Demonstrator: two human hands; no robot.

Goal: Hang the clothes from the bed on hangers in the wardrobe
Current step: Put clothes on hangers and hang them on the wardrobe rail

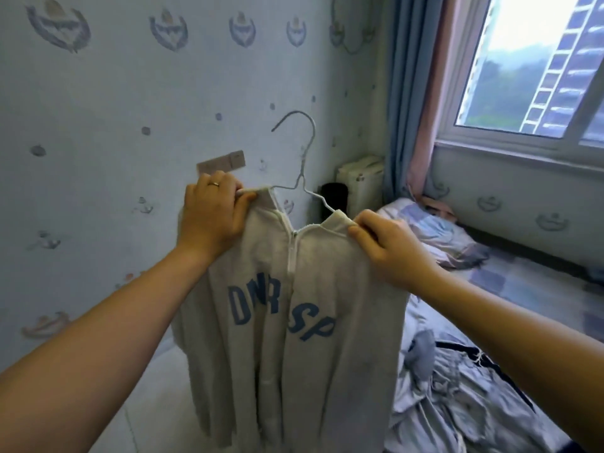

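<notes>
On wire hanger [302, 165], grey zip sweatshirt [294, 322]

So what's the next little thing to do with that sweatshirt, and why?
Probably tug the sweatshirt further up the hanger with the right hand: bare wire shows between the hook's stem and that collar edge, while the side in the left hand sits closer in. Evened out, it should hang straight.

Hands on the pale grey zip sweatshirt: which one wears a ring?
The left hand, gripping the pale grey zip sweatshirt beside the collar, has a thin band on one finger; the right hand, pinching the other side, shows no ring.
</notes>
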